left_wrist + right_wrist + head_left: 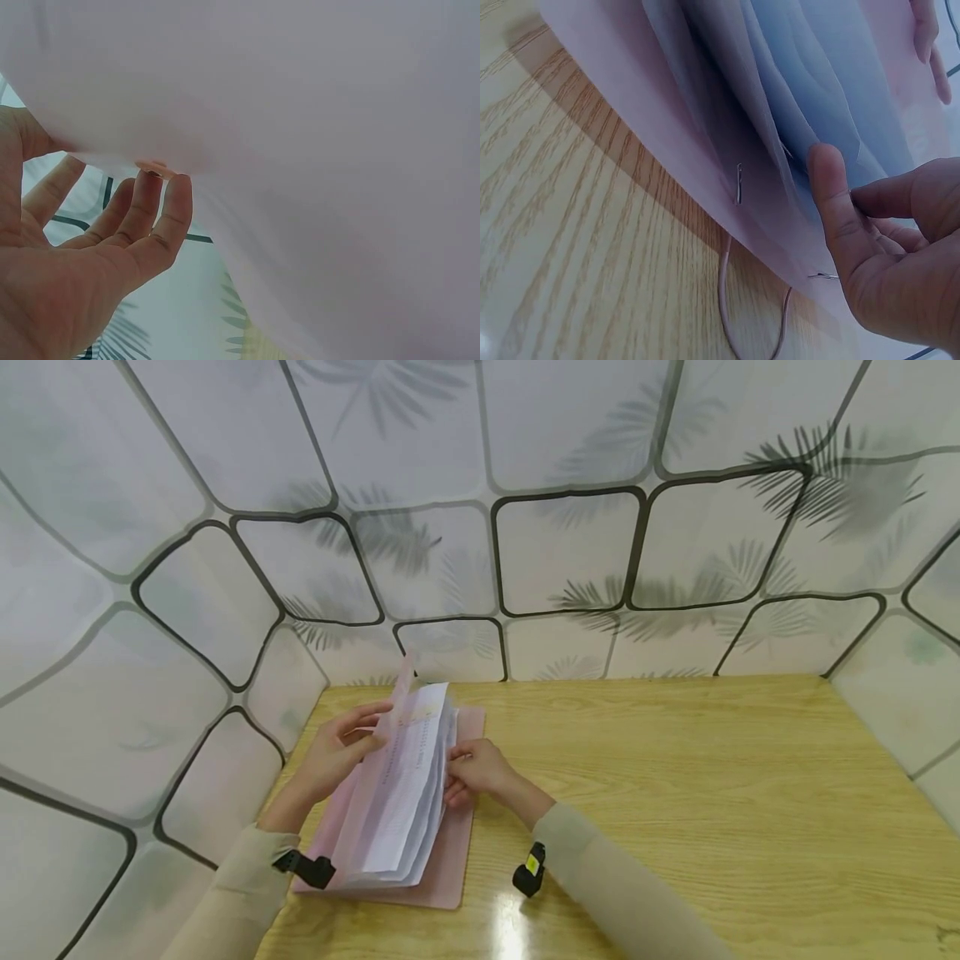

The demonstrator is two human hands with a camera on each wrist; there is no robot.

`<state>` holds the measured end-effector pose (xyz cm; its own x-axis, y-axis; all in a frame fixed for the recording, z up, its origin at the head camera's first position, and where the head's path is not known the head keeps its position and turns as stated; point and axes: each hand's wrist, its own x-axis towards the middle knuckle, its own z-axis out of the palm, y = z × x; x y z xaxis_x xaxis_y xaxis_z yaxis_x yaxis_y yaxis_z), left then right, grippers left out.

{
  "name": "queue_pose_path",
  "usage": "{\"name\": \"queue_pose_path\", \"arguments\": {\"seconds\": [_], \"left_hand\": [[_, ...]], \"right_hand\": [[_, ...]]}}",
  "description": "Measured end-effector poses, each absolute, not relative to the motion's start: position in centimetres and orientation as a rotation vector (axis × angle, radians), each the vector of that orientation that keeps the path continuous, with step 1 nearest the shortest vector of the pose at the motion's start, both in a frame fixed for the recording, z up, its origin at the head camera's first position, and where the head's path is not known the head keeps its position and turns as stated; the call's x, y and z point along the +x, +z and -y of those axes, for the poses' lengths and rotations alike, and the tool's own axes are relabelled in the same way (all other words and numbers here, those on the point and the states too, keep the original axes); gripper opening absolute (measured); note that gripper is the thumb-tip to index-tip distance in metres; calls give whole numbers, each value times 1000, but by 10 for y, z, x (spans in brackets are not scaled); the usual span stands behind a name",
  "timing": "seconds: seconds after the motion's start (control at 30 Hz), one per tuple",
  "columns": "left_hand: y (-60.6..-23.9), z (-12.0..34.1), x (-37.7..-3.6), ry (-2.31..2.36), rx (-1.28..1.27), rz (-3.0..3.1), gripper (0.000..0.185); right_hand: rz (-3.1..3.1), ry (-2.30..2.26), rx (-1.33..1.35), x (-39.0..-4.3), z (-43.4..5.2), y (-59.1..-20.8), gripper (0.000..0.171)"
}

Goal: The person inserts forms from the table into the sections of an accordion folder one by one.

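At the far left we see a patterned wall panel (112, 710) running down beside the table. Next comes the left hand (337, 756), its fingers only loosely bent, thumb and fingertips pinching the raised pink flap (399, 697) of the folder so that the flap stands up off the stack. In the left wrist view the fingers (161, 217) lie nearly straight against the underside of that pale sheet (which fills most of the picture).

The pink folder (442, 868) lies flat near the table's left rear corner, close to the wall, with a sheaf of white printed papers (401, 793) fanned up inside it. A thin pink elastic cord (724, 300) loops out from under the folder's edge onto the wood, as the right wrist view shows.

Just right of the papers sits the right hand (474, 772), fingers curled, thumb (832, 202) pressed to the edges of the sheets, nipping a few of them. Further right we have only the wooden table (712, 793), with a glare spot near its front edge.
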<state>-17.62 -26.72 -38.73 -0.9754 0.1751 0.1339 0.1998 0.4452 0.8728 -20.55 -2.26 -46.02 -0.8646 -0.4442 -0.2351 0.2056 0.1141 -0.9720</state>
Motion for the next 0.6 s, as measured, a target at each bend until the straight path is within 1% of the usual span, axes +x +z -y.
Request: {"name": "queue_pose_path", "arguments": {"seconds": [0.13,0.27,0.47,0.6], "left_hand": [[-389,266,-177,-1602,-353,2640,46],[-392,261,-178,-1547,-417,2627,44],[-402,245,-178,-1298,-533,2667,42],[-405,234,-176,-1105,-539,2688,42]], "right_hand": [[-1917,-1815,-195,-204,19,-459,24],[-1930,-1824,-168,-204,11,-459,24],[-2008,-1810,-110,-209,-7,-462,29],[-2062,-1788,-58,-213,-20,-460,30]]}}
